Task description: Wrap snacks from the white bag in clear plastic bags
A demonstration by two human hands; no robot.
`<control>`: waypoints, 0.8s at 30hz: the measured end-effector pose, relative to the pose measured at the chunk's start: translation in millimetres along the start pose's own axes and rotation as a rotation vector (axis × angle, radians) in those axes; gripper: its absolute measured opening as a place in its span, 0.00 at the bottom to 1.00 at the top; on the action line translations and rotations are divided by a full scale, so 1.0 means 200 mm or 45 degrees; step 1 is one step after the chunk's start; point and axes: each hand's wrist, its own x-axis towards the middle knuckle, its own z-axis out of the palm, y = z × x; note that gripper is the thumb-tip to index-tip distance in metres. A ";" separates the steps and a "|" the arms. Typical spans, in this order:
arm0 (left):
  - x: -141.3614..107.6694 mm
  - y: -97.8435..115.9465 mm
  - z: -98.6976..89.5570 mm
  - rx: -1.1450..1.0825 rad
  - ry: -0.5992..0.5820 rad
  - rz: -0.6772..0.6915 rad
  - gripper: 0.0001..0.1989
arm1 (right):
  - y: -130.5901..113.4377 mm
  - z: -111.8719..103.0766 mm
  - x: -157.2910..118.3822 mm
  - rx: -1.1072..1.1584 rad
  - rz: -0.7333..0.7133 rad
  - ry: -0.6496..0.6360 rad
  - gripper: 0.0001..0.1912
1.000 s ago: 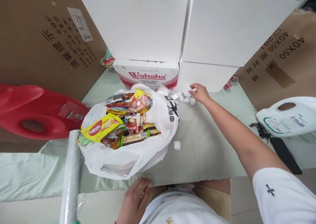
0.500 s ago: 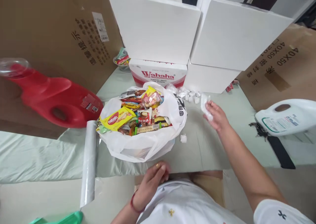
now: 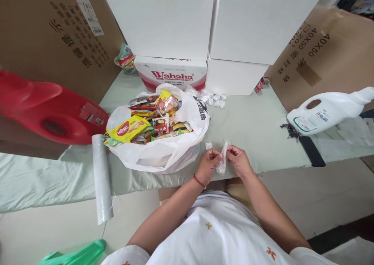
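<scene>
A crumpled clear plastic wrap [image 3: 223, 161] is pinched between both hands near the table's front edge. My left hand [image 3: 209, 164] grips its left side with closed fingers, and my right hand [image 3: 239, 159] pinches its right side. Just behind my left hand lies a small white packet [image 3: 208, 145]. To the left stands an open white bag [image 3: 175, 156] filled with snacks, a yellow nabati packet [image 3: 128, 128] on top. Several small white packets [image 3: 219, 101] sit behind, by the boxes.
A red jug [image 3: 55, 113] and a plastic roll [image 3: 101, 179] are at the left. White boxes [image 3: 239, 78] and a Wahaha box [image 3: 175, 76] stand at the back. A white jug [image 3: 327, 111], keys [image 3: 290, 131] and a black phone [image 3: 312, 151] lie right.
My right hand has come back toward the table's front edge with the plastic wrap. My left hand has risen to meet it and now grips the wrap too. The view has shifted.
</scene>
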 end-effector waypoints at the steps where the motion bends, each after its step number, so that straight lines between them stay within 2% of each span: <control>1: -0.01 0.01 -0.01 0.026 0.000 0.025 0.21 | 0.00 -0.01 -0.01 -0.014 -0.003 -0.019 0.18; 5: -0.02 0.04 -0.05 0.140 -0.015 0.063 0.19 | 0.01 -0.07 -0.02 -0.025 0.015 -0.103 0.17; 7: -0.02 0.04 -0.08 0.198 -0.003 0.080 0.19 | 0.01 -0.11 -0.02 -0.025 0.022 -0.088 0.18; 10: -0.01 0.03 -0.11 0.270 0.090 0.157 0.20 | 0.00 -0.15 -0.04 0.019 0.011 -0.061 0.18; 13: -0.03 0.03 -0.11 0.318 0.176 0.222 0.20 | 0.00 -0.17 -0.05 0.157 -0.002 -0.105 0.16; 15: -0.06 0.03 -0.08 0.295 0.108 0.235 0.19 | 0.01 -0.16 -0.05 0.311 0.038 -0.107 0.16; 17: -0.09 0.05 -0.04 0.147 -0.105 0.177 0.19 | 0.02 -0.13 -0.04 0.369 0.062 -0.025 0.16; 19: -0.10 0.07 0.01 -0.141 -0.307 0.023 0.19 | 0.04 -0.11 -0.02 0.227 -0.001 0.106 0.15; 20: -0.10 0.08 0.02 -0.300 -0.340 -0.073 0.19 | 0.05 -0.10 -0.02 0.099 -0.069 0.161 0.14; 22: -0.09 0.08 0.05 -0.535 -0.282 -0.246 0.18 | 0.05 -0.10 -0.01 -0.190 -0.231 0.201 0.12; 24: -0.07 0.08 0.07 -0.594 -0.195 -0.340 0.20 | 0.05 -0.10 -0.02 -0.462 -0.364 0.208 0.11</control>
